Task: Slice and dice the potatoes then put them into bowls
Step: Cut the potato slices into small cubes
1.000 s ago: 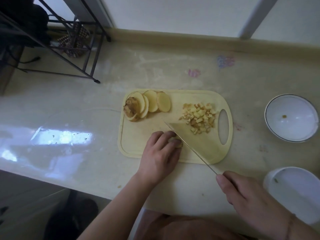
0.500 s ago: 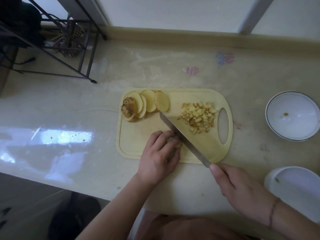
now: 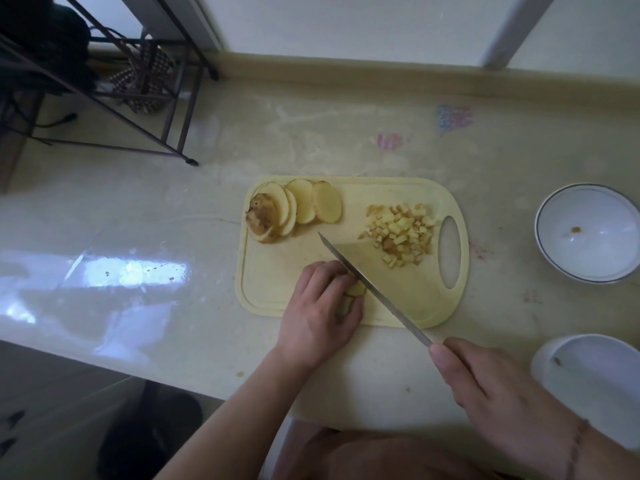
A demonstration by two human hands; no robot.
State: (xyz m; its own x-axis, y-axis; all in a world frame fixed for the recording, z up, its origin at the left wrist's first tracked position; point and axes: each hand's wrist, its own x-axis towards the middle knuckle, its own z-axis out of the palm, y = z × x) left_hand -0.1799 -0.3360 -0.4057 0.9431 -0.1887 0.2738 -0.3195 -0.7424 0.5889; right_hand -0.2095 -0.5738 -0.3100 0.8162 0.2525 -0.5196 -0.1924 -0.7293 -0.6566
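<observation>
A pale yellow cutting board (image 3: 270, 289) lies on the counter. Several potato slices (image 3: 304, 206) lean in a row at its far left corner, the leftmost one with brown skin. A heap of diced potato (image 3: 401, 233) sits near the board's handle hole. My left hand (image 3: 318, 313) curls over a small potato piece (image 3: 356, 289) at the board's near edge, mostly hiding it. My right hand (image 3: 491, 386) grips the handle of a long knife (image 3: 374, 289), whose blade runs diagonally across the board and rests against that piece.
A white bowl with a dark rim (image 3: 588, 233) stands right of the board. A second white bowl (image 3: 588, 379) sits at the near right. A black metal rack (image 3: 114, 84) occupies the far left corner. The counter's front edge runs just below my left wrist.
The knife has come from a raised, flatter tilt down onto the potato piece beside my left fingers, and its tip has slid back from the slices. My left hand has barely moved.
</observation>
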